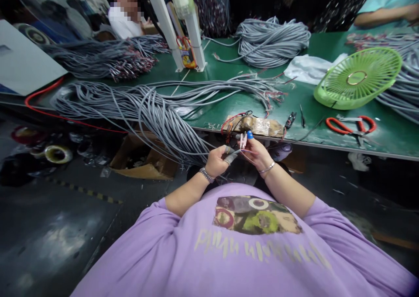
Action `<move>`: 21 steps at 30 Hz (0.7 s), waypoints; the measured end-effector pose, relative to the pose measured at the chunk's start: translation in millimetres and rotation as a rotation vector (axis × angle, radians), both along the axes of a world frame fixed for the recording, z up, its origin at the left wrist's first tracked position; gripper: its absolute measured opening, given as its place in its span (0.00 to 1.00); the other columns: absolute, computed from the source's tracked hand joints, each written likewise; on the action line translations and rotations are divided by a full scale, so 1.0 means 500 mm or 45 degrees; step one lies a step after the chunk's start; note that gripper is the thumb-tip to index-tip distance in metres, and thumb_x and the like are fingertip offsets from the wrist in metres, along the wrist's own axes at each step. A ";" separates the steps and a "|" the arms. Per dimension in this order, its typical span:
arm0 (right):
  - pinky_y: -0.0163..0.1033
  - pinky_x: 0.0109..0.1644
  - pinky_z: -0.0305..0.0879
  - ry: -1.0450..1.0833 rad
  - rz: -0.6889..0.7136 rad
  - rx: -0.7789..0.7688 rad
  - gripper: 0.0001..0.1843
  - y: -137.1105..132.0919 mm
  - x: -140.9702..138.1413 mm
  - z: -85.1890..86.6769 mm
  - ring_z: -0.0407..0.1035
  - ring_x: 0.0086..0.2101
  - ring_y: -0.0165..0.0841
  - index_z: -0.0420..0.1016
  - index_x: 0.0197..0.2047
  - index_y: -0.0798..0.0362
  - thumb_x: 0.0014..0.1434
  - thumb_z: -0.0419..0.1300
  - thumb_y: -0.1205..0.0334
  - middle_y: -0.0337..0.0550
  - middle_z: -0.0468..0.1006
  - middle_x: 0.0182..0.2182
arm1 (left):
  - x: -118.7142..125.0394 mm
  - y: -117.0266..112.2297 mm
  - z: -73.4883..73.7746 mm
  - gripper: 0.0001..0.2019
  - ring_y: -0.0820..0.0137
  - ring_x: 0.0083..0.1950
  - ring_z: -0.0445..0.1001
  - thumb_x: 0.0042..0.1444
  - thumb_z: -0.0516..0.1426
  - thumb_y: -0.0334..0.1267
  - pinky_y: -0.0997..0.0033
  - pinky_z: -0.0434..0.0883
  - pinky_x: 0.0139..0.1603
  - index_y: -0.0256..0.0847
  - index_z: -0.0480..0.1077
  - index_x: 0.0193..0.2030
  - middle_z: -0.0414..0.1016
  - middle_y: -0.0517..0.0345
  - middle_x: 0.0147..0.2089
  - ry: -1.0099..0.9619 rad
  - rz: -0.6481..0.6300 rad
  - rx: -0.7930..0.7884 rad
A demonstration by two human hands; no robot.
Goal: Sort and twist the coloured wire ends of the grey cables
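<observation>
My left hand [217, 162] is closed around the end of a grey cable [236, 152], with grey coverings on its fingertips. Thin pale and reddish wires [248, 151] fan out of that cable end toward my right hand [258, 154]. A blue cover sits on a fingertip of the right hand, whose fingers are closed on a small pinkish-white piece [243, 140]; its kind is unclear. Both hands meet just in front of the table's edge. Behind them lies a taped brown block [255, 125] with dark and red leads. A large bundle of grey cables [163, 114] hangs over the edge at left.
On the green table [327, 127] lie orange-handled scissors [352, 126], a thin pointed tool [302, 116] and a green fan [356, 78]. A cable coil [273, 42] rests behind, beside a white post [193, 31]. A cardboard box [147, 159] stands below. Co-workers sit across the table.
</observation>
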State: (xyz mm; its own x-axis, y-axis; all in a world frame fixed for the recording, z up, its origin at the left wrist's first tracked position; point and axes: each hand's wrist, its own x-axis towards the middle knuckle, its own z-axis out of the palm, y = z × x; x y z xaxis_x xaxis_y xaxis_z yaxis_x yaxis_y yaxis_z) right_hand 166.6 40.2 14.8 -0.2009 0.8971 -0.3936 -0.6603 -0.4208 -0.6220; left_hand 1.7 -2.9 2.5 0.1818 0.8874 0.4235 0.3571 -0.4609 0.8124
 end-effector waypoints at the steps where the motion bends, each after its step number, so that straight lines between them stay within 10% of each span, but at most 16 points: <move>1: 0.30 0.25 0.67 -0.001 -0.009 -0.007 0.20 0.001 -0.001 -0.001 0.69 0.21 0.27 0.73 0.27 0.54 0.57 0.66 0.45 0.39 0.76 0.20 | 0.001 0.001 -0.002 0.10 0.73 0.30 0.73 0.54 0.64 0.43 0.73 0.72 0.35 0.37 0.74 0.34 0.77 0.58 0.30 0.017 0.000 -0.008; 21: 0.30 0.25 0.61 0.021 0.164 0.106 0.29 -0.031 0.042 -0.056 0.66 0.24 0.27 0.71 0.35 0.51 0.56 0.55 0.30 0.39 0.77 0.28 | -0.059 -0.121 -0.010 0.11 0.75 0.27 0.72 0.51 0.67 0.43 0.77 0.70 0.29 0.37 0.75 0.33 0.76 0.58 0.28 -0.026 -0.048 -0.159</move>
